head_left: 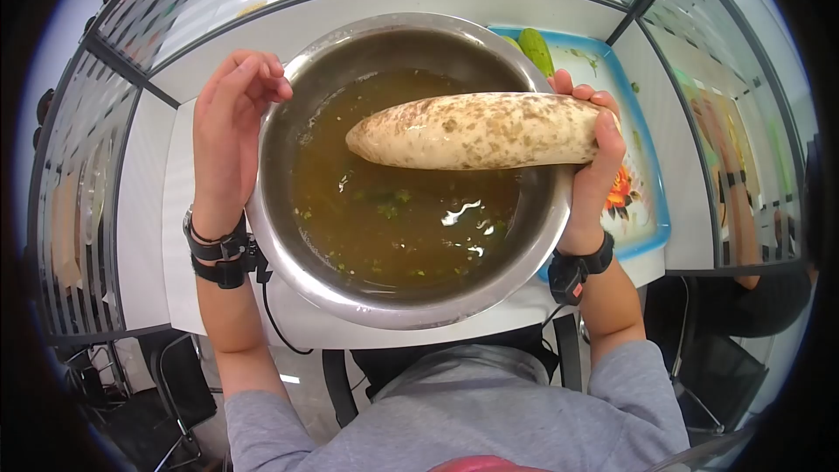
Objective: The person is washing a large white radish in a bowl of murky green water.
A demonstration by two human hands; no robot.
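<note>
The right grip [596, 135] is clamped on the thick end of a long root vegetable [472, 131], cream-white, mottled with brown patches, glossy, tapering to a blunt tip. It lies level above the murky water of the steel basin [402, 313]. Left of the basin, the left grip [240, 92] is loosely curled, fingers apart from thumb; right, a blue-rimmed tray [651, 166].

1. A basin [412, 315] sits near the counter's [179, 253] front edge.
2. Liquid [376, 245] and leaf bits [390, 206] are in it.
3. Right of it lies a tray [651, 210].
4. A cucumber [537, 52] lies at the tray's far-left corner.
</note>
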